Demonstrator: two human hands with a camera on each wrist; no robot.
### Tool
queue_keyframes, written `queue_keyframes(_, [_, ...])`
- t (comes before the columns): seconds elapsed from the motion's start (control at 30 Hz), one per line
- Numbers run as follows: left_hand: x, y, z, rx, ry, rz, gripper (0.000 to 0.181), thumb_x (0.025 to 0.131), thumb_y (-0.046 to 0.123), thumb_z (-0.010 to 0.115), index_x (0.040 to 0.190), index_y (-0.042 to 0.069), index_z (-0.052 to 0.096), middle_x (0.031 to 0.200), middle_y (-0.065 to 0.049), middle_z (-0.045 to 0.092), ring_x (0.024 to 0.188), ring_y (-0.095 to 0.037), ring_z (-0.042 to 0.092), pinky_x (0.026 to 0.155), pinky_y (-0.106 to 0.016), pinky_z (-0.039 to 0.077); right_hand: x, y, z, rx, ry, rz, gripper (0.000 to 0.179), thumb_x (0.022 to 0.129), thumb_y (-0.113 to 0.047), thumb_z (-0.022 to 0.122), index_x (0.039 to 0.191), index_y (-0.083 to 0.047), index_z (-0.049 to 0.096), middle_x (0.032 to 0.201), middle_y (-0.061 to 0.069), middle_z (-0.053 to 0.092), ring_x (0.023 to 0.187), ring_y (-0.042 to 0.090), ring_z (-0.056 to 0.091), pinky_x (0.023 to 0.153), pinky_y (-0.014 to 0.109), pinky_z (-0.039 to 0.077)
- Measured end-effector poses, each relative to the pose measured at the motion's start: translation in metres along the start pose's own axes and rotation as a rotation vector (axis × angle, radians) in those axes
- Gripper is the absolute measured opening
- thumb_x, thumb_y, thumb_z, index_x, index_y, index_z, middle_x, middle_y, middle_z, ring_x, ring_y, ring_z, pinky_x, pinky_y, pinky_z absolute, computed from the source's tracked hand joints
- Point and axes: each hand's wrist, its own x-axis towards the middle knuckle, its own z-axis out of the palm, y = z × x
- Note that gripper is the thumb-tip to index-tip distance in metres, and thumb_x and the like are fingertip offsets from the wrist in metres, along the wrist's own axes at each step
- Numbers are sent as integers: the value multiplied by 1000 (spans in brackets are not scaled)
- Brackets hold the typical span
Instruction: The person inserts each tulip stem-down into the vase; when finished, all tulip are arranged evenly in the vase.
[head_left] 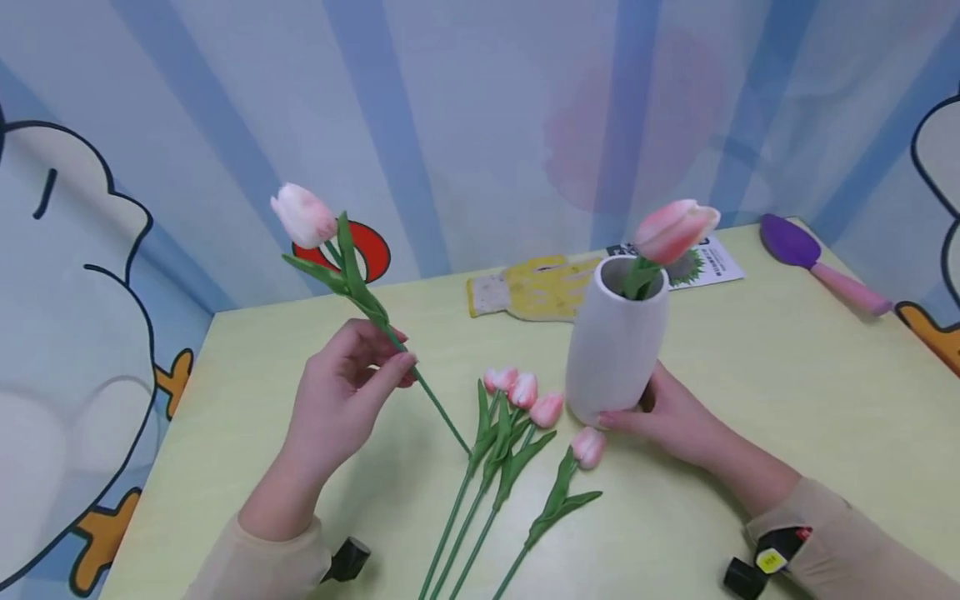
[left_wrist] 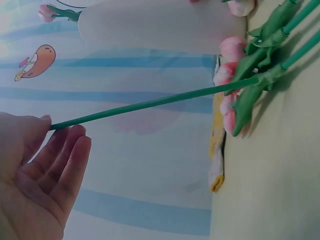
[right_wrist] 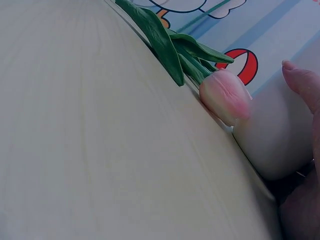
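Observation:
My left hand [head_left: 339,396] pinches the green stem [left_wrist: 155,103] of a pink-and-white artificial tulip [head_left: 303,215] between thumb and fingers. That flower is raised at the left, its stem slanting down toward the tulips on the table. With my right hand [head_left: 678,421] I grip a white vase [head_left: 613,358] low, near its base. One pink tulip [head_left: 675,233] stands in the vase, its lower stem hidden inside. Several more tulips [head_left: 523,390] lie on the table between my hands. A separate one [head_left: 588,447] has its head close to the vase's foot, also seen in the right wrist view.
Behind the vase, a yellow-and-white work glove [head_left: 543,292] and a printed card [head_left: 716,262] lie along the back of the pale yellow table [head_left: 825,408]. A purple scoop with a pink handle [head_left: 791,242] rests at the back right. A striped cartoon backdrop [head_left: 480,142] rises behind.

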Motion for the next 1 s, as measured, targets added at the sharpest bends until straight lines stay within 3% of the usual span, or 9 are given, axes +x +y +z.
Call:
queue_keyframes(0.2, [10,13,3,-10,29,69,14,96,1,70,107,0,61,95,-8,71,77,-15,73,75,-27,63,4,-1,2,16,0,1,86,86,-15,84,155,-16,32,151,7,50,138,29,48,108,13,38])
queue_keyframes(0.5, [24,31,16,-147,93,159,18,93,-9,69,108,-8,58,98,-8,70,78,-17,74,78,-32,64,1,0,0,8,-4,7,86,86,-15,84,155,-16,32,151,7,49,138,27,48,108,13,38])
queue_keyframes(0.73, [40,50,28,-225,113,267,17,92,-9,70,104,-10,58,97,-3,72,77,-18,74,78,-36,64,0,2,0,10,-4,8,86,87,-16,84,155,-17,32,151,6,49,139,30,48,108,13,38])
queue_keyframes(0.87, [44,58,33,-274,117,286,16,90,-11,70,101,-11,58,98,2,72,77,-18,74,78,-38,64,0,3,0,10,-6,6,86,86,-17,84,155,-18,33,151,6,50,139,30,48,108,14,38])
queue_keyframes(1.0, [47,63,36,-305,144,313,16,91,-9,71,98,-12,58,96,-1,74,75,-19,73,77,-38,64,1,3,0,14,-5,7,87,86,-17,85,155,-19,33,151,5,50,139,29,48,109,14,37])
